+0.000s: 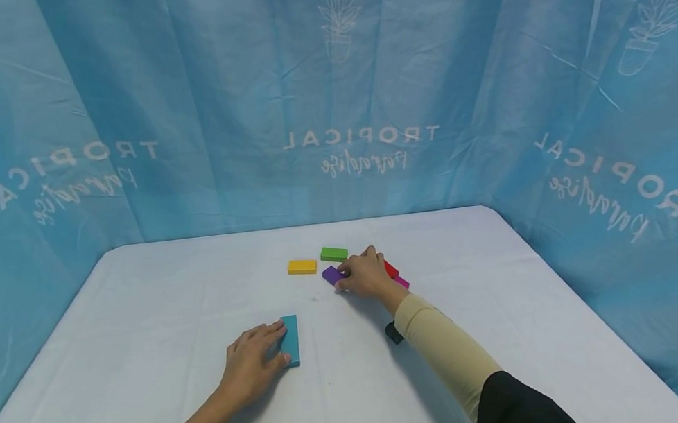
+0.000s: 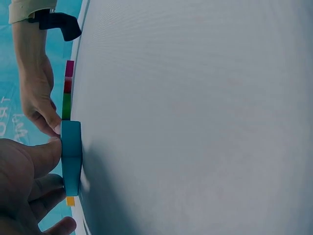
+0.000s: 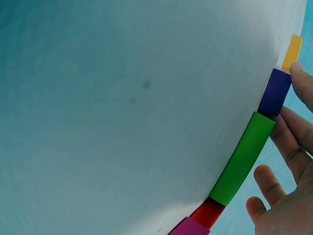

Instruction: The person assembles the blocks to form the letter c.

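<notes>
On the white table lies a teal block (image 1: pixel 290 341), its long side pointing away from me. My left hand (image 1: pixel 254 363) pinches it, thumb at the near end and fingertips toward the far end; the left wrist view shows the teal block (image 2: pixel 71 158) beside the thumb. Farther off, my right hand (image 1: pixel 366 275) holds a purple block (image 1: pixel 332 275) between thumb and finger. In the right wrist view the purple block (image 3: pixel 275 93) has a fingertip at either end. A green block (image 1: pixel 334 254) and a yellow block (image 1: pixel 302 266) lie close by.
Partly hidden behind the right hand are a red block (image 1: pixel 391 270) and a magenta block (image 1: pixel 402 282). A blue printed curtain (image 1: pixel 227 112) hangs around the far edge and sides of the table (image 1: pixel 138 318). Black wrist mounts show at both sleeves.
</notes>
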A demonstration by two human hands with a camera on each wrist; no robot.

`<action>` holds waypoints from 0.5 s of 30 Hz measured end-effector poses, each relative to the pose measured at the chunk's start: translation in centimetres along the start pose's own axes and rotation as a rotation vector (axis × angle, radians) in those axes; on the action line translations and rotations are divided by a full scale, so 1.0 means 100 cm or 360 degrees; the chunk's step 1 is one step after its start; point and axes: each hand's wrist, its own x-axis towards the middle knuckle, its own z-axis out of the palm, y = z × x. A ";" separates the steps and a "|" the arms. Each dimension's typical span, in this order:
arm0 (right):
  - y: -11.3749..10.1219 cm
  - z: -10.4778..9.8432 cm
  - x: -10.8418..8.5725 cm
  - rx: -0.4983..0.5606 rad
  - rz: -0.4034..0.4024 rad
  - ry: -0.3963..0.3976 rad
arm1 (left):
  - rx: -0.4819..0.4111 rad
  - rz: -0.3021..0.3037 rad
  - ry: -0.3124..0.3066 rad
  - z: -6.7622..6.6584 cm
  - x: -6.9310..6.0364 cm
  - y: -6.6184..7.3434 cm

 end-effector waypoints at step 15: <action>0.001 0.002 0.002 -0.0003 -0.0052 0.0057 | 0.0023 -0.0012 0.0001 0.000 0.000 0.002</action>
